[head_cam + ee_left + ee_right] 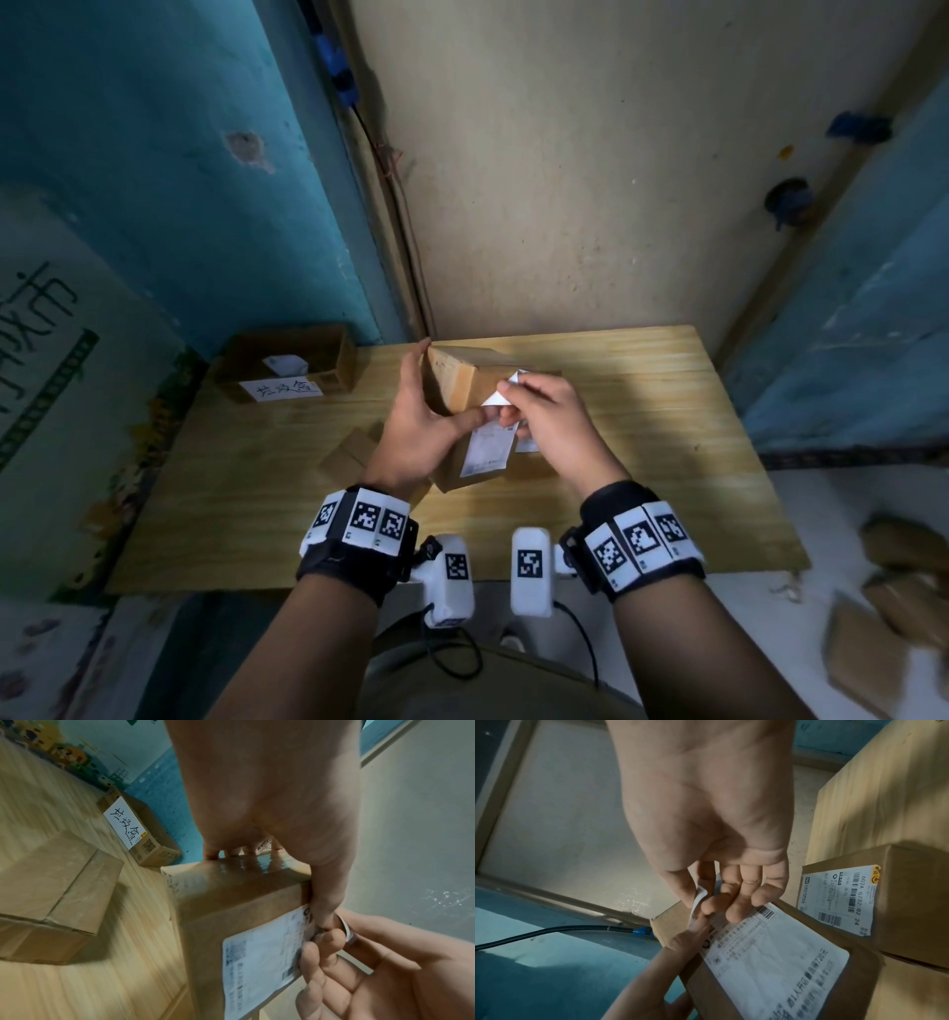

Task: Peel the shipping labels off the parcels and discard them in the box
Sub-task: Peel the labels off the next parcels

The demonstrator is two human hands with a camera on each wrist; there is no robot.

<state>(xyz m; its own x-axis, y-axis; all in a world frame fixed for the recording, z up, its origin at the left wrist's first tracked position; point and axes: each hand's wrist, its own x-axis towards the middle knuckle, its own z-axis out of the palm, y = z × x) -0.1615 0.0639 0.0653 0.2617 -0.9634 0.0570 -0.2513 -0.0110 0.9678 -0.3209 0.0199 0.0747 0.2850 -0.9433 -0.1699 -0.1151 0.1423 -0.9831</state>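
**Cardboard parcel held up, one label corner lifted**

Brown cardboard fills the middle of the head view: a parcel is held tilted above the wooden surface, its lower end down among other boxes. The left hand grips it from the side, fingers curled over the far edge and thumb pressed along the near face beside the shipping label. The right hand pinches the label's lifted corner between thumb and forefinger, fingers clamped together on the paper; the rest of the label lies flat on the cardboard.

At the far left corner of the surface sits the open discard box, a white handwritten slip on its near wall. Inside it lies one crumpled white piece (too small to read, likely a peeled label). How much else the box holds cannot be told, as its walls hide the bottom.

A second parcel with its own printed label stands just beside the held one, mostly hidden behind the right hand in the head view. Another plain box lies left of the held parcel, partly covered by the left wrist from above. At the lower right, off the surface, blurred brown cardboard pieces are cut off by the frame edge. The label's print is blurred in both wrist views.
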